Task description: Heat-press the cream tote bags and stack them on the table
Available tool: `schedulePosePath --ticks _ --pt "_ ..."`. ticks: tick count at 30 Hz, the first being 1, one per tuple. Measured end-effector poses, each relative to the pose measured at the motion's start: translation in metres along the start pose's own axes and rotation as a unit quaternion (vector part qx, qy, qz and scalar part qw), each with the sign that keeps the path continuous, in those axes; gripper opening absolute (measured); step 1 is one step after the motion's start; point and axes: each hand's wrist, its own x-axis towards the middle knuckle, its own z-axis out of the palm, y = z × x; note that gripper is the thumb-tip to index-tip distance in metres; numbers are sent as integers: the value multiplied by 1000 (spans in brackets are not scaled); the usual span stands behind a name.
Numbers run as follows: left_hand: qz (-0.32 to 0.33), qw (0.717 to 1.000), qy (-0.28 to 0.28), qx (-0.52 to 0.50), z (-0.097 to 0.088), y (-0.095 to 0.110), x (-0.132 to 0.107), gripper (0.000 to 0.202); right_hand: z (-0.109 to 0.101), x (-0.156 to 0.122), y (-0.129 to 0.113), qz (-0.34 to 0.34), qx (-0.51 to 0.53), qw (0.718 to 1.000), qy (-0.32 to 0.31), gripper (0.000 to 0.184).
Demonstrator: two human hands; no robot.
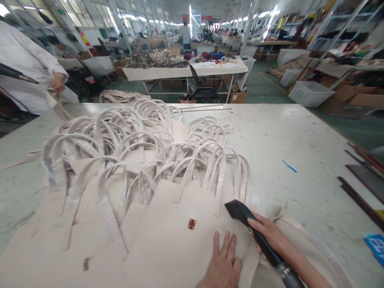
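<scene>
My left hand (223, 260) lies flat with its fingers spread on a pale beige bag panel (168, 248). My right hand (268, 236) is wrapped round a black handheld nozzle (240, 212) with a flattened, angled tip. That tip is over the panel's right edge, near the end of a strap handle (220, 188); I cannot tell whether it touches. A small brown-gold metal plate (192, 223) sits on the panel. More bag panels with looped, film-wrapped handles (105, 196) are piled behind and to the left. Another beige piece (303, 236) lies under my right forearm.
A co-worker's hand (57, 82) at the far left holds a beige strip. On the white table (270, 140) lie a blue strip (289, 166) and dark brown strips (360, 200). Beyond stand a black chair (202, 90) and another table with piled material.
</scene>
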Motion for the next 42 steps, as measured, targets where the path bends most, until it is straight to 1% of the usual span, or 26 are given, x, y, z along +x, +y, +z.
schedulePosePath --ticks 3,5,7,9,11,13,15,18,19,20,23,25,27,29,31,36,38,42 --pt "-7 1000 17 18 7 2 -1 25 1 4 0 -2 22 1000 -11 58" --pt "-11 998 36 42 15 3 -1 23 -2 1 8 1 8 1000 -11 61" --pt "-12 995 68 71 26 4 -2 20 -5 -1 18 9 -9 1000 -6 65" --pt "-9 991 92 92 33 5 -2 21 -6 0 24 19 -9 1000 -2 67" --pt "-14 991 88 97 35 6 -2 22 -4 5 23 20 6 1000 -2 67" --pt "-20 993 67 97 32 7 -2 22 3 12 16 9 14 1000 8 66" --pt "-17 994 53 90 23 7 -2 23 9 15 7 -21 -3 999 43 65" --pt "-4 997 37 62 8 7 -4 27 15 6 1 -66 -30 993 95 63" --pt "-1 998 27 51 3 6 -4 29 16 0 2 -68 -25 993 93 63" --pt "1 999 19 43 -1 6 -5 31 17 -6 3 -63 -11 995 79 63" --pt "2 999 5 34 -8 3 -6 34 24 -23 10 -39 45 998 1 62" --pt "0 999 12 33 -9 3 -5 33 34 -25 10 -37 66 997 -36 62" --pt "4 999 16 30 -10 2 -4 35 46 -20 5 -47 70 995 -48 61" --pt "9 1000 10 25 -11 3 -3 45 55 -11 -2 -60 72 995 -46 57" --pt "10 1000 -4 15 -13 3 -1 57 59 -4 -7 -68 79 994 -39 55" --pt "19 999 -37 -28 -15 1 1 75 56 -6 1 -59 92 993 -35 59" --pt "13 998 -50 -41 -16 2 2 74 55 -6 2 -65 90 994 -23 58" --pt "-3 997 -62 -47 -17 4 4 60 56 -6 -5 -94 78 992 31 58"
